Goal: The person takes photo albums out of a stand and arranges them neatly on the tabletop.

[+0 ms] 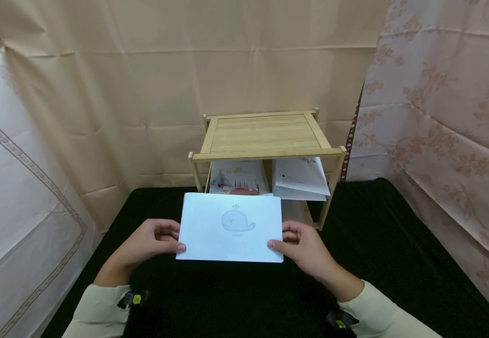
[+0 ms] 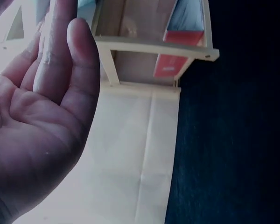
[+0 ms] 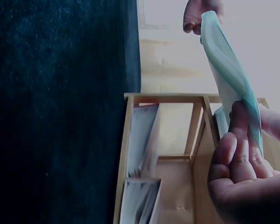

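A thin white book (image 1: 204, 234) with a line drawing of a whale is held up in front of a small wooden shelf. My left hand (image 1: 153, 239) pinches its left edge, thumb on the front face. At the opposite edge my right hand (image 1: 305, 246) grips it the same way, with fingers behind. In the right wrist view the book (image 3: 228, 70) is seen edge-on, pale green and slightly bowed. My left hand (image 2: 51, 107) fills the left of its own wrist view, where its grip is mostly cut off.
The wooden shelf (image 1: 265, 134) stands at the back of the dark green cloth (image 1: 375, 253). Under its top lie a picture book (image 1: 237, 176) on the left and white books (image 1: 299, 176) on the right. Beige curtain (image 1: 164, 70) hangs behind, patterned cloth (image 1: 447, 117) at the right.
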